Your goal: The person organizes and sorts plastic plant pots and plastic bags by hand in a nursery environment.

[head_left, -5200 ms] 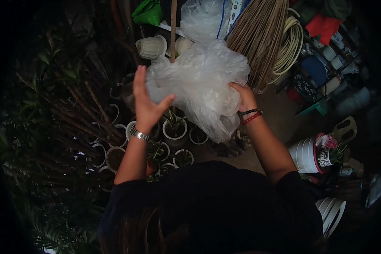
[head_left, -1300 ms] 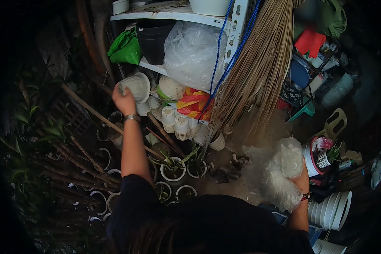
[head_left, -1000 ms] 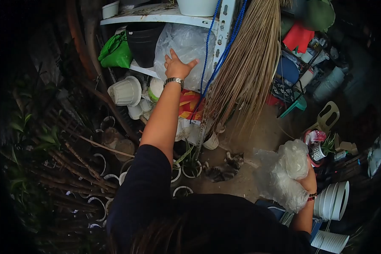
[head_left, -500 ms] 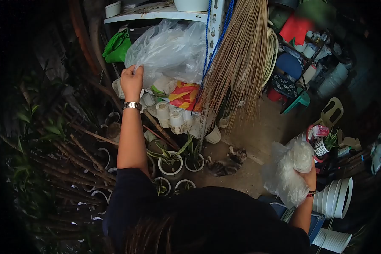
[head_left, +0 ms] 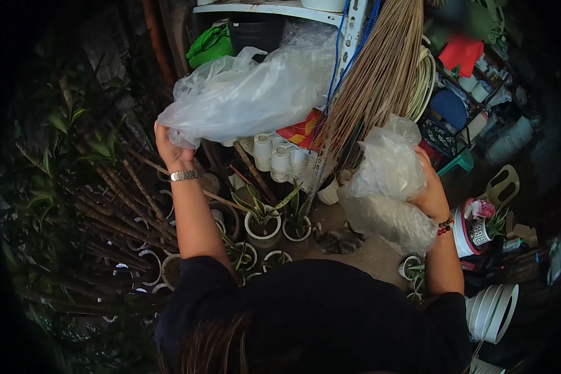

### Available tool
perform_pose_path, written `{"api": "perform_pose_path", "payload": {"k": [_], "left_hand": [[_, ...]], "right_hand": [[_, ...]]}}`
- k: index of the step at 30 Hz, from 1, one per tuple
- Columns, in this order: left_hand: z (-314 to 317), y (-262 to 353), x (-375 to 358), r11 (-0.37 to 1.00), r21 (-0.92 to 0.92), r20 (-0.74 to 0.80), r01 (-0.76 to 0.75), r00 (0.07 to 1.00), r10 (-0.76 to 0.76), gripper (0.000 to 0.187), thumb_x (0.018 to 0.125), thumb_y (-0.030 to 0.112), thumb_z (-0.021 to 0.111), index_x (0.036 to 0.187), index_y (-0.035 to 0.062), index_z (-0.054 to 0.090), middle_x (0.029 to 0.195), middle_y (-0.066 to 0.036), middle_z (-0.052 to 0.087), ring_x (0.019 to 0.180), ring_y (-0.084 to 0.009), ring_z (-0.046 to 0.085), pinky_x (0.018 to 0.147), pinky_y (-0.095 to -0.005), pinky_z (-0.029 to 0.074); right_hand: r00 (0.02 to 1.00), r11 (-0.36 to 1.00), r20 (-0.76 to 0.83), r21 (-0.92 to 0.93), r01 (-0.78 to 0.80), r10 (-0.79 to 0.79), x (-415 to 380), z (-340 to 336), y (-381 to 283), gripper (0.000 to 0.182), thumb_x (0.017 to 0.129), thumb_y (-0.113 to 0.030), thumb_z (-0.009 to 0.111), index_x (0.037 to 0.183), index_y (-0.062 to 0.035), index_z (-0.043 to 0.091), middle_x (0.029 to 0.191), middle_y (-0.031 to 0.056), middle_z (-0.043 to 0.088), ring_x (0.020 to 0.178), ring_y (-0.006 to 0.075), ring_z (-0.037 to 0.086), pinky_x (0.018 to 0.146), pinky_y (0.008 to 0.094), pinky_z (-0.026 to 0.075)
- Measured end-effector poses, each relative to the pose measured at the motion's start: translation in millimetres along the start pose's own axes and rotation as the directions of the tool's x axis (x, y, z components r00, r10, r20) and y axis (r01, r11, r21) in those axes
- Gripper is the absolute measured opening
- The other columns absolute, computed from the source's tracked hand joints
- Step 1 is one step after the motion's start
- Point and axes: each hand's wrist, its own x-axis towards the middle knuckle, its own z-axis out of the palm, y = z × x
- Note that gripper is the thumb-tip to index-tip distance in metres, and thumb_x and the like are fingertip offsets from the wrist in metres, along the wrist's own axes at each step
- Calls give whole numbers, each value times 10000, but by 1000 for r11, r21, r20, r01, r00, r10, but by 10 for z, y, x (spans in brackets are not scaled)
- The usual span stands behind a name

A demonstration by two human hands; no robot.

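Note:
My left hand [head_left: 176,148], with a metal watch at the wrist, is at the left end of a large clear plastic bag [head_left: 249,96]. The plastic covers most of its fingers, so their grip is hidden. The bag stretches right toward the shelf post, below a black pot [head_left: 255,32] and a green bag [head_left: 210,46]. My right hand [head_left: 431,187], with a beaded bracelet, is closed on a crumpled bundle of clear plastic [head_left: 389,181] in front of the straw broom.
A metal shelf [head_left: 274,9] stands ahead, with a straw broom [head_left: 380,75] beside its post. Stacked white cups [head_left: 280,163] sit below. Potted plants [head_left: 263,224] and a striped cat [head_left: 340,240] are on the floor. White pots [head_left: 492,311] lie at the lower right.
The large bag has come out leftward and down with my left hand, uncovering the black pot. My right hand and its bundle have moved up and left.

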Motion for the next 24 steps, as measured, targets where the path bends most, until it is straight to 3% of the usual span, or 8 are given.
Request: {"api": "perform_pose_path", "payload": {"k": [2, 3, 7, 11, 14, 18, 21, 24], "left_hand": [[-45, 197, -18, 951, -280, -118, 129, 979, -168, 162, 829, 177, 523, 901, 33, 527, 951, -108, 604, 917, -293, 571, 854, -428, 453], [-95, 269, -22, 913, -384, -132, 142, 969, -207, 167, 833, 184, 519, 906, 34, 527, 963, -109, 599, 930, -291, 564, 861, -427, 447], [-204, 291, -151, 797, -595, 47, 102, 995, -93, 187, 849, 209, 506, 924, 39, 527, 1011, -114, 581, 978, -283, 539, 889, -425, 424], [-117, 276, -189, 746, -648, 228, 153, 974, -2, 208, 864, 234, 492, 942, 44, 528, 1059, -120, 564, 1027, -275, 513, 918, -422, 402], [28, 186, -164, 732, -644, 351, 220, 936, 27, 225, 876, 253, 482, 956, 48, 528, 1095, -123, 550, 1063, -269, 494, 939, -420, 385], [370, -62, -88, 710, -623, 517, 329, 854, 59, 247, 892, 278, 468, 974, 53, 529, 1142, -129, 533, 1112, -261, 468, 968, -418, 362], [716, -362, -87, 663, -617, 643, 424, 757, 114, 264, 903, 297, 458, 987, 57, 529, 1178, -132, 519, 1148, -255, 449, 989, -416, 345], [983, -709, -186, 593, -651, 697, 475, 683, 219, 281, 915, 316, 448, 1001, 61, 530, 1214, -136, 506, 1184, -249, 430, 1010, -414, 327]], "right_hand": [[996, 997, 61, -35, 73, -71, 96, 54, -92, 742, 550, -93, 787, 1213, -35, 460, 1155, 88, 543, 1079, 236, 531, 950, 306, 374], [992, 1000, 122, 27, -14, 10, 115, 70, -192, 732, 551, -94, 787, 1205, -34, 463, 1145, 87, 548, 1075, 232, 534, 949, 307, 377], [948, 983, 304, 122, -135, 93, 174, 81, -362, 839, 551, -112, 800, 1287, -50, 403, 1140, 100, 561, 1076, 218, 537, 938, 317, 390], [957, 982, 285, 188, 4, -59, 170, 39, -590, 1000, 555, -121, 803, 1395, -82, 263, 1151, 117, 570, 1053, 220, 559, 908, 331, 415], [902, 994, 428, 111, 11, -57, 168, -16, -734, 1116, 556, -131, 802, 1440, -109, 122, 1151, 143, 574, 1013, 255, 586, 877, 347, 436], [798, 992, 589, 54, 116, -126, 337, 39, -926, 1122, 572, -153, 791, 1440, -101, 82, 1096, 167, 594, 962, 287, 604, 859, 343, 450], [739, 983, 649, 142, 118, -183, 572, 343, -937, 1131, 590, -171, 780, 1438, -101, 34, 1090, 178, 592, 956, 288, 604, 859, 331, 448], [786, 939, 515, 166, 300, -342, 754, 848, -524, 951, 601, -177, 775, 1381, -78, 240, 1100, 152, 592, 996, 273, 585, 866, 335, 442]]}}
